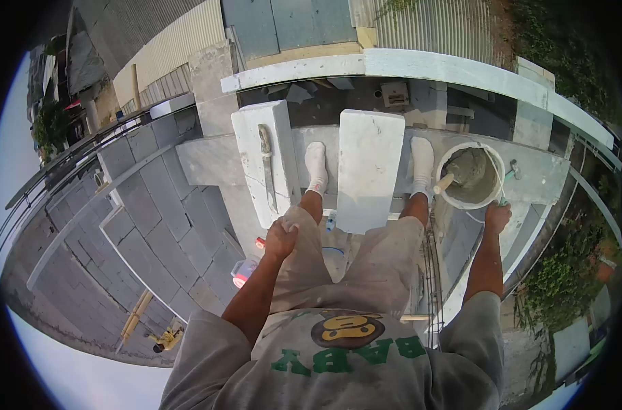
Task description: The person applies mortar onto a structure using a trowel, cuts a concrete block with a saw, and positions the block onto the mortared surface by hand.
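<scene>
Single head-worn view, wide, close, facing steeply down.

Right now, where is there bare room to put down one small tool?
The white block between the left foot and the right foot has a bare top. The grey ledge also looks bare left of the block carrying the saw. It is crowded at the bucket: mortar inside, a wooden handle over its rim, the right hand beside it.

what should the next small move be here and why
Probably bring the left hand across to the wooden handle: it juts from the bucket toward the right foot, the right hand is busy at the green grip, and the left shows no tool.
</scene>
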